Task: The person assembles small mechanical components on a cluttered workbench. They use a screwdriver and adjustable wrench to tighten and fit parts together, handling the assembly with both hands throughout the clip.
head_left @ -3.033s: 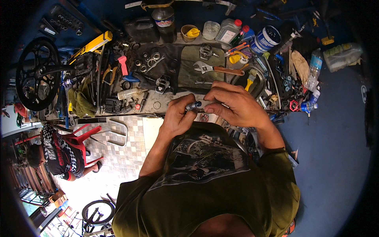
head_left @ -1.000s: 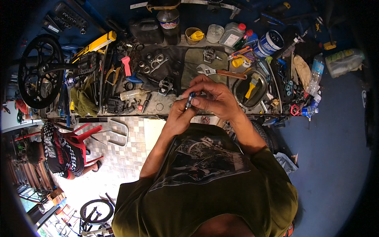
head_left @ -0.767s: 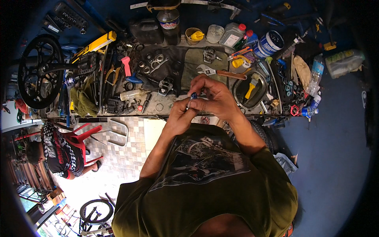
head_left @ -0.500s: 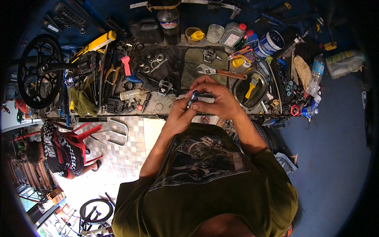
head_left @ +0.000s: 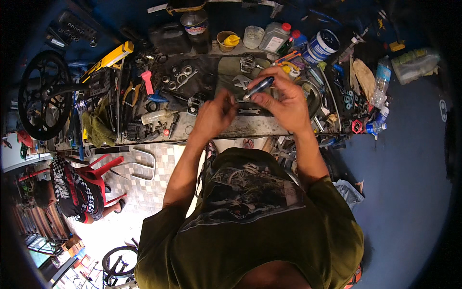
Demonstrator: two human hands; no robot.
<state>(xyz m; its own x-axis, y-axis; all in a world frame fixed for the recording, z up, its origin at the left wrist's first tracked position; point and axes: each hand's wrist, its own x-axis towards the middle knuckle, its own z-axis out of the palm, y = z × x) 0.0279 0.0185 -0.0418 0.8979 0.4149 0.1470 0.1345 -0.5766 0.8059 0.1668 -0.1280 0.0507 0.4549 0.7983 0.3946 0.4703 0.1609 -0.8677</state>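
Right hand (head_left: 284, 98) now higher, blue-handled tool (head_left: 258, 88)

- You have a black chainring with crank arm (head_left: 45, 94) lying at the far left end of the workbench (head_left: 250, 127).
- Your yellow level-shaped tool (head_left: 108, 58) lies slantwise just beyond it.
- A green rag (head_left: 97, 127) hangs over the bench's front edge near you.
- A pink-handled tool (head_left: 147, 82) lies among washers and rings.
- At the back stand a dark bottle (head_left: 195, 29), a yellow cup (head_left: 227, 41), a clear jar (head_left: 253, 36) and a blue-and-white tin (head_left: 321, 45).
- A clear plastic bottle (head_left: 381, 82) lies at your right.
- A red plastic chair (head_left: 98, 176) stands on the tiled floor, with a person in a chequered shirt (head_left: 67, 190) beside it.
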